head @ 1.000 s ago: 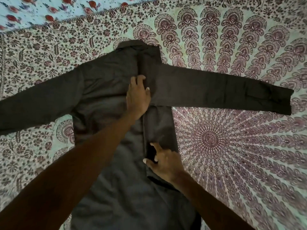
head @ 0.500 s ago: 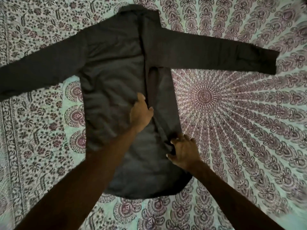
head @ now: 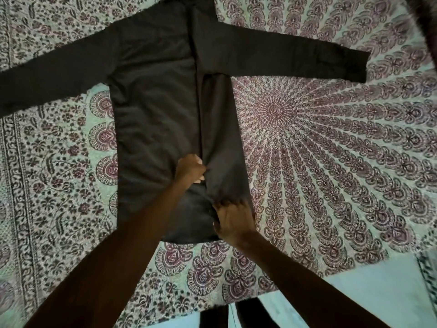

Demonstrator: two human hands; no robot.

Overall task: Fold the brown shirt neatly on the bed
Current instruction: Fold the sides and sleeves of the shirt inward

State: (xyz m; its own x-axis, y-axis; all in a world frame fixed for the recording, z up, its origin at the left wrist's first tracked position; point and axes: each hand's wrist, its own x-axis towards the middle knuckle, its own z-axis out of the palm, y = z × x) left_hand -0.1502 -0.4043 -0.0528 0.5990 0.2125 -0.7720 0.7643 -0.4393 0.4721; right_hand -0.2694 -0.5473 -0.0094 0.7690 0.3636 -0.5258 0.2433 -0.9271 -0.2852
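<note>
The brown shirt (head: 153,110) lies flat on the bed, collar at the far end and both sleeves spread out to the sides. Its right side panel is folded inward as a long strip over the body. My left hand (head: 190,172) has its fingers curled on the inner edge of that folded strip, low on the shirt. My right hand (head: 233,220) grips the cloth at the strip's bottom corner, near the hem.
A patterned mandala bedsheet (head: 331,150) covers the bed. The bed's near edge (head: 307,275) runs across the lower right, with pale floor (head: 354,297) beyond it and a dark shape (head: 248,313) at the bottom.
Both hands have slid down the folded strip from the chest toward the hem. The left hand went from flat to curled on the cloth. The view pulled back, showing the bed's edge.
</note>
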